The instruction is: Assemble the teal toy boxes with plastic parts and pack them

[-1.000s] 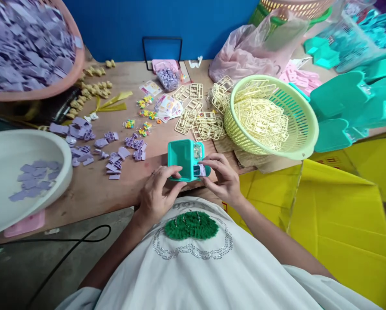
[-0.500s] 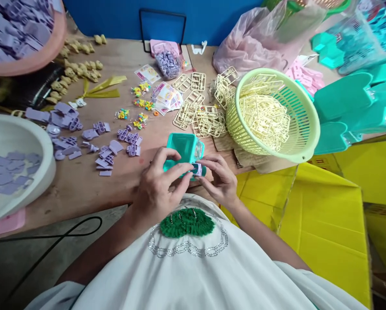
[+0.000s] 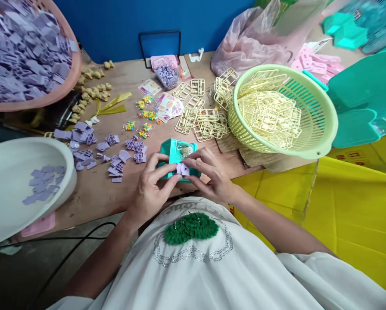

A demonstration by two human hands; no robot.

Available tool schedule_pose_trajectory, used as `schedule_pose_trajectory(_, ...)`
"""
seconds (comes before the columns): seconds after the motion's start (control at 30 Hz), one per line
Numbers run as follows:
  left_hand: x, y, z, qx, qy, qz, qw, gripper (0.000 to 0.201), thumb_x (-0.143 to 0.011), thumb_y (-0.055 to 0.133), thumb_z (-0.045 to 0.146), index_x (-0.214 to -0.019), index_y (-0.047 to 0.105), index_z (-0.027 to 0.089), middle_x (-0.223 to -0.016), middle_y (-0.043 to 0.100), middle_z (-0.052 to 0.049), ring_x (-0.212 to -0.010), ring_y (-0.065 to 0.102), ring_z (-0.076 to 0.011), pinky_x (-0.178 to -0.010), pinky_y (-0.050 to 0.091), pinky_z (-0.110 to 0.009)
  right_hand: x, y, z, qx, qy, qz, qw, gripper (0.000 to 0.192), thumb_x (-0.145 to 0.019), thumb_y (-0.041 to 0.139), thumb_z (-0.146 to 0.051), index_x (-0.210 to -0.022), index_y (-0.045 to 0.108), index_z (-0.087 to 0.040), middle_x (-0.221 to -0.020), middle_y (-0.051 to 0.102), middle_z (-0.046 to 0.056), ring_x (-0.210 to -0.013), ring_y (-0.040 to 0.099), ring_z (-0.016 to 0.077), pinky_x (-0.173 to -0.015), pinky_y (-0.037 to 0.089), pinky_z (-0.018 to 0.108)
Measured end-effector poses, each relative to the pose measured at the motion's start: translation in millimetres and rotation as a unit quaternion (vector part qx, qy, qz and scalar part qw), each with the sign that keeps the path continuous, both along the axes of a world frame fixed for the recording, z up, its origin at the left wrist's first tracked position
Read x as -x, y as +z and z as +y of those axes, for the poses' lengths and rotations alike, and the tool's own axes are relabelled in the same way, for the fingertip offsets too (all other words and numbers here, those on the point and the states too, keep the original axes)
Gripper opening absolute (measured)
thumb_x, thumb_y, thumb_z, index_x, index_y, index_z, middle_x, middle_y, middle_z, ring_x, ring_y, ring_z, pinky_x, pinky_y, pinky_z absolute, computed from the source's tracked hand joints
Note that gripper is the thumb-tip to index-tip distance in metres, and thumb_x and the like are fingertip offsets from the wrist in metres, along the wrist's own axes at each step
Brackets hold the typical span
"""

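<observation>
At the table's front edge, a small lavender plastic piece (image 3: 182, 168) is pinched between the fingertips of both hands. My left hand (image 3: 152, 183) grips its left side, thumb and fingers closed. My right hand (image 3: 212, 174) holds its right side in the same way. Right behind the piece is a teal plastic box (image 3: 169, 148), partly hidden by the fingers. A small clear packet (image 3: 185, 150) shows at the box's upper right. Whether the fingers also touch the box, I cannot tell.
Lavender parts (image 3: 115, 163) lie left of the hands, beside a white basin (image 3: 68, 172). Cream part frames (image 3: 209, 125) and a pale green basket (image 3: 328, 125) are to the right. Printed cards (image 3: 169, 105) and colourful bead packets (image 3: 144, 130) lie behind. A pink basin (image 3: 75, 64) stands far left.
The lavender piece now lies flatter to view, between both hands, and has shifted left. The box is turned, with the packet now at its top. The camera view has swung slightly left.
</observation>
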State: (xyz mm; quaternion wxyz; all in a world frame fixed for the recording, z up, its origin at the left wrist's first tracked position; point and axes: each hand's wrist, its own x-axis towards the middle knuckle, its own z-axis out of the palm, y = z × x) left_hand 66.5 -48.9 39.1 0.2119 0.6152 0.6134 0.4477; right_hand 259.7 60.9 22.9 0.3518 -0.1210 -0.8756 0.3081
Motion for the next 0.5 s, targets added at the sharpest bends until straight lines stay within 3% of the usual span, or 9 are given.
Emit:
schedule_pose_trajectory(0.33,4.0,-5.6,-2.3,-0.008,-0.012,-0.004,1.000,0.017,-0.103,0.064,0.024,-0.112,0.079,0.023,-0.115,0.068,-0.006,-0.109,0.069,-0.0199,-0.096,0.059,-0.029,6.7,-0.6,-1.4,0.012,0.002,-0.012,1.000,0.031,-0.107,0.060,-0.029,-0.137,0.064,-0.019,-0.117,0.065,0.015,-0.107,0.061,0.0269,-0.089,0.055,0.047)
schedule_pose_trajectory(0.5,5.8,-10.1,-9.6,-0.019,0.029,-0.026,0.999,0.017,-0.102,0.066,0.024,-0.107,0.082,0.024,-0.109,0.068,-0.006,-0.103,0.067,-0.0200,-0.089,0.059,-0.029,17.0,-3.6,-3.8,-0.005,0.013,0.011,1.000,0.032,-0.108,0.057,-0.030,-0.136,0.065,-0.017,-0.115,0.063,0.015,-0.105,0.058,0.0270,-0.091,0.055,0.048)
